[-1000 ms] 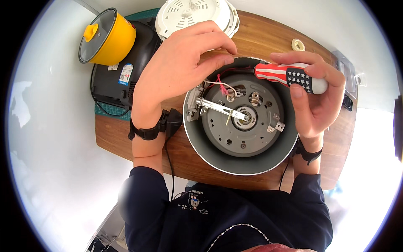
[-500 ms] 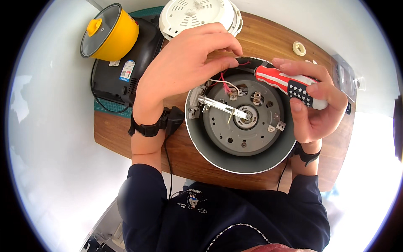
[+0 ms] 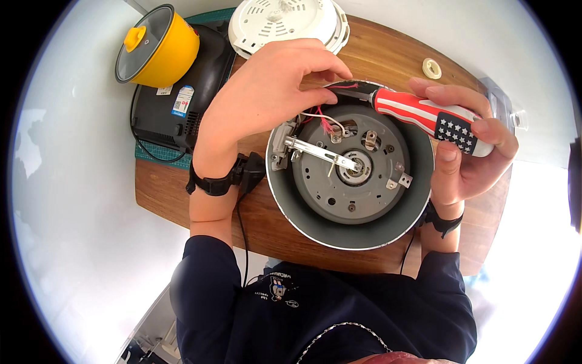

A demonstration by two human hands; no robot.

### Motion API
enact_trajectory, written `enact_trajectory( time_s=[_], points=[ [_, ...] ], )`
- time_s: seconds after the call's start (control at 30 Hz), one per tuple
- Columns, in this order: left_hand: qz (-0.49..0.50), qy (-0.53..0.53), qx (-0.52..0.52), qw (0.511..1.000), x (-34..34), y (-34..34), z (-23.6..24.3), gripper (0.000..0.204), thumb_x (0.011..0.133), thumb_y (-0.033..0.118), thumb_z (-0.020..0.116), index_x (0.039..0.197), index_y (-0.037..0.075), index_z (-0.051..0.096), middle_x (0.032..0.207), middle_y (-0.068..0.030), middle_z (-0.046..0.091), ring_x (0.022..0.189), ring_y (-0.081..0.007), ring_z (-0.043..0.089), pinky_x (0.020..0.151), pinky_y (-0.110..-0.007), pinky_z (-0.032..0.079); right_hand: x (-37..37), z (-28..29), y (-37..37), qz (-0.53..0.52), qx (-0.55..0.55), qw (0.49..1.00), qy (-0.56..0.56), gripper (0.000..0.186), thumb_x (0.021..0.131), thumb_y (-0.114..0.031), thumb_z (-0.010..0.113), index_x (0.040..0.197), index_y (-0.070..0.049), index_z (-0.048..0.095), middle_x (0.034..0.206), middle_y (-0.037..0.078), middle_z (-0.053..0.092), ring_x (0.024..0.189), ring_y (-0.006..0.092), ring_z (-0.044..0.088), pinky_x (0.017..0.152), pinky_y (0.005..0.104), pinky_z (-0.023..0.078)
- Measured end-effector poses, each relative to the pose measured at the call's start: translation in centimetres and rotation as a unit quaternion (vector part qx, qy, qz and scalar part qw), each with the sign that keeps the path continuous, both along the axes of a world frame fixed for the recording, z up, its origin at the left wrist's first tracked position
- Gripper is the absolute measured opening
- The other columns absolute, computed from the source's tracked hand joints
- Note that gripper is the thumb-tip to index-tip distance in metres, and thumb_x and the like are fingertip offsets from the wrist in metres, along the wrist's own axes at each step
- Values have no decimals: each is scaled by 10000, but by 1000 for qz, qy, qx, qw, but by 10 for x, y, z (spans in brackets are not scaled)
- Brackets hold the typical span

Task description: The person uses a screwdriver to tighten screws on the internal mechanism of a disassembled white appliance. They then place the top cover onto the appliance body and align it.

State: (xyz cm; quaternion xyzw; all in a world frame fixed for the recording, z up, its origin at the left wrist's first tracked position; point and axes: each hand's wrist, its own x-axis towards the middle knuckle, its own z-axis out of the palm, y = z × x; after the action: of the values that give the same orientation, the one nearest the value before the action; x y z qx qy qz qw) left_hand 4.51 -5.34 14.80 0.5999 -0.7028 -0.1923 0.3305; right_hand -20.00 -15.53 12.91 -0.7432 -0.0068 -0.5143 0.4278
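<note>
An upturned rice cooker body (image 3: 350, 241), its underside uncovered, stands in front of me on the table. Within it a metal lever (image 3: 318, 153) reaches over the round grey plate (image 3: 327, 188). My right hand (image 3: 470, 130) grips a screwdriver (image 3: 427, 119) with a red, white and dark star-patterned handle. Its shaft points left, just inside the far rim. My left hand (image 3: 273, 91) is closed over the far-left rim, thumb inside and index finger outside. Pink wires (image 3: 325, 124) and a white wire (image 3: 332, 117) lie by the left thumb; some fingertips are hidden.
A white vented plastic cover (image 3: 285, 21) lies at the back. At the far left a yellow pot with a lid (image 3: 173, 51) sits on a black appliance (image 3: 154, 115) over a green mat (image 3: 159, 154). A cream ring (image 3: 431, 68) lies back right, near a clear container (image 3: 502, 109).
My right hand and the screwdriver have shifted slightly right, baring more of the shaft. The left thumb has drawn back a little to the left.
</note>
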Motion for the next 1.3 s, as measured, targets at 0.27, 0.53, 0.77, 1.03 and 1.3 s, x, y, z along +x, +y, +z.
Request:
enact_trajectory(
  time_s=[0.27, 0.53, 0.77, 1.03, 1.3],
  points=[
    [28, 9, 26, 999, -2, 4, 2, 253, 804, -63, 766, 1041, 16, 732, 957, -66, 718, 867, -176, 725, 769, -296, 595, -2, 1, -3, -15, 20, 1000, -7, 406, 1025, -316, 663, 1299, -142, 419, 1193, 321, 631, 1057, 454, 701, 888, 550, 624],
    [-16, 50, -68, 996, -7, 5, 7, 161, 780, -83, 772, 912, 1, 732, 972, -49, 701, 825, -171, 696, 750, -284, 589, -32, 20, -17, -21, 20, 1000, -3, 404, 1044, -323, 616, 1362, -126, 464, 1208, 335, 640, 1094, 477, 684, 904, 570, 607],
    [-54, 5, -85, 995, -16, 11, 10, 182, 748, -67, 782, 899, 30, 754, 944, -42, 724, 821, -175, 667, 686, -285, 535, -71, 27, -44, 26, 31, 998, -45, 347, 1012, -219, 626, 1335, -123, 543, 1268, 370, 624, 1165, 511, 653, 932, 597, 588],
    [-51, -3, -58, 997, -25, 18, 9, 190, 757, -44, 771, 906, 73, 790, 799, -26, 659, 725, -186, 597, 631, -298, 468, -58, 36, -37, -162, -42, 982, -87, 375, 1004, -191, 630, 1345, -78, 520, 1193, 314, 652, 1086, 452, 677, 887, 531, 612],
    [23, -73, -74, 994, -67, 15, 9, 133, 751, -14, 758, 832, 89, 738, 763, -6, 582, 734, -180, 584, 627, -316, 461, -42, 46, -26, -318, -84, 938, -113, 437, 1005, -138, 610, 1378, 15, 442, 1090, 219, 676, 975, 340, 704, 858, 423, 626]
  ],
)
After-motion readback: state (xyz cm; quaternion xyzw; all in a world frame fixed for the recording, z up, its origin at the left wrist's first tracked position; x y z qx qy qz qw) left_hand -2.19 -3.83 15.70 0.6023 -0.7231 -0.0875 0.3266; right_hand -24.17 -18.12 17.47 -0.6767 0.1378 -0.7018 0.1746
